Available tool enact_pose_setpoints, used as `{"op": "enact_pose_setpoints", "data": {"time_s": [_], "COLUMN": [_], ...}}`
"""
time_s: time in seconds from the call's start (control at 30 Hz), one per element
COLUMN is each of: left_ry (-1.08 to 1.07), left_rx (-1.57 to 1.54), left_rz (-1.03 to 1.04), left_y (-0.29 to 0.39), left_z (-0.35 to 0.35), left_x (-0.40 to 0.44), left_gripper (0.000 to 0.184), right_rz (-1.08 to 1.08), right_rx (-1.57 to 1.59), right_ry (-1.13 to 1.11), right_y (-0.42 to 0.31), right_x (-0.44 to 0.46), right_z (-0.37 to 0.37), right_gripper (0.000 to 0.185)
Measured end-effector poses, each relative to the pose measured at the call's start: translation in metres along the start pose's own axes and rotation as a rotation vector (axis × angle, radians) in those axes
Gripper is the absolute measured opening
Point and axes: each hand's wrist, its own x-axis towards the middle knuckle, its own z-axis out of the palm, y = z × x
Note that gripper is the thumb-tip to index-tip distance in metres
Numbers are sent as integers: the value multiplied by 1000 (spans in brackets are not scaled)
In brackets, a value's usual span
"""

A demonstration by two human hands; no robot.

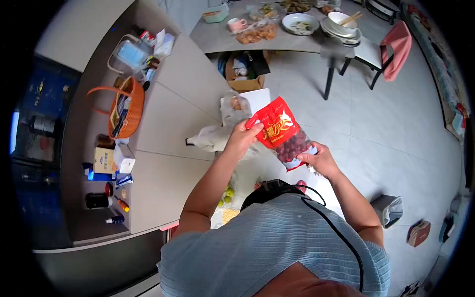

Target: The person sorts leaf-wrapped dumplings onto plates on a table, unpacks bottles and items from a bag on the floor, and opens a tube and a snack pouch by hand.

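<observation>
A red packet of dried red dates (284, 132) is held up in front of me, tilted, its clear lower part showing the dark red fruit. My left hand (242, 138) pinches its upper left corner, thumb on the front. Lower down, my right hand (319, 159) grips the bottom right edge, also with the thumb in front. Behind the packet, a clear plastic bag with brownish contents (236, 105) and a crumpled white cloth or bag (210, 137) lie near my left hand.
An orange basket (131, 111), boxes and bottles fill the cabinet niche at left. Ahead, a table (208, 39) carries dishes, a pink cup (237, 24) and bagged food. A cardboard box (242, 84) sits under it. At right are a chair (366, 52) and a grey bin (387, 210).
</observation>
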Motion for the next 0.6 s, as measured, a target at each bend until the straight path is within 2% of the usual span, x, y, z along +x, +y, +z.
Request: {"op": "enact_pose_setpoints", "data": {"time_s": [0.1,0.17,0.2,0.23,0.3,0.33,0.37,0.43,0.5,0.57,0.6], "left_ry": [5,-45,-85,-80,-99,-66,-136,-281,-336,-332,-343], "left_rx": [-110,-91,-72,-73,81,252,248,390,551,595,682], "left_rz": [-27,-66,-112,-112,-200,-213,-160,49,11,78,85], "left_y": [1,-5,-8,-7,-2,-5,1,-26,-16,-32,-34], "left_z": [52,70,79,89,108,110,120,117,132,136,137], "left_x": [21,40,50,59,75,86,92,124,135,157,167], "left_gripper": [26,28,30,30,32,33,32,28,29,29,28], "right_rz": [-12,-40,-64,-63,-149,-6,6,-92,-29,-240,-182], "right_rx": [-102,-159,-111,-111,-407,-513,-524,-396,-337,45,-50], "right_ry": [-4,18,48,44,124,104,62,178,147,82,38], "right_y": [17,19,22,25,37,29,23,13,4,-3,-6], "right_x": [-6,-5,-6,-2,9,12,17,29,46,67,78], "right_z": [-51,-74,-82,-93,-112,-121,-128,-138,-147,-157,-167], "right_gripper": [36,46,59,59,68,75,75,81,82,79,68]}}
